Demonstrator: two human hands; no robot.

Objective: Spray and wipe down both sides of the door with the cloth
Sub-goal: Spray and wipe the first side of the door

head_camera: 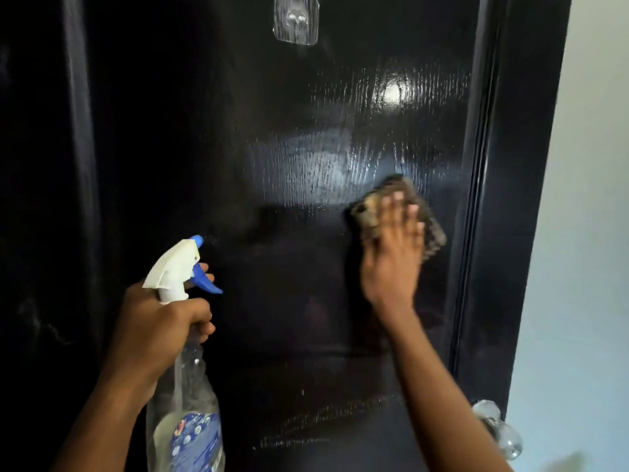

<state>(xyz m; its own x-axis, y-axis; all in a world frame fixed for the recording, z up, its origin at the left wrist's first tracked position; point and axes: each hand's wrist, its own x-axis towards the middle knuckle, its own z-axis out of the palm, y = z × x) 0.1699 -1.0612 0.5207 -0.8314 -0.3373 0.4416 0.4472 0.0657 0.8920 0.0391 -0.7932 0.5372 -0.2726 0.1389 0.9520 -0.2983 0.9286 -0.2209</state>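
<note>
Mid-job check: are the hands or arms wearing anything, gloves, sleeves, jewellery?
No. The left hand and right hand are ungloved, with no rings or watch showing, and both forearms are sleeveless to the frame edge. The right hand is blurred.

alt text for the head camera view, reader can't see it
A person's right hand presses a brownish cloth against a glossy black door, whose panel above is streaked wet. The left hand grips a clear plastic spray bottle with a white and blue trigger head. A clear adhesive hook sits near the top, a silver door knob at lower right.
</note>
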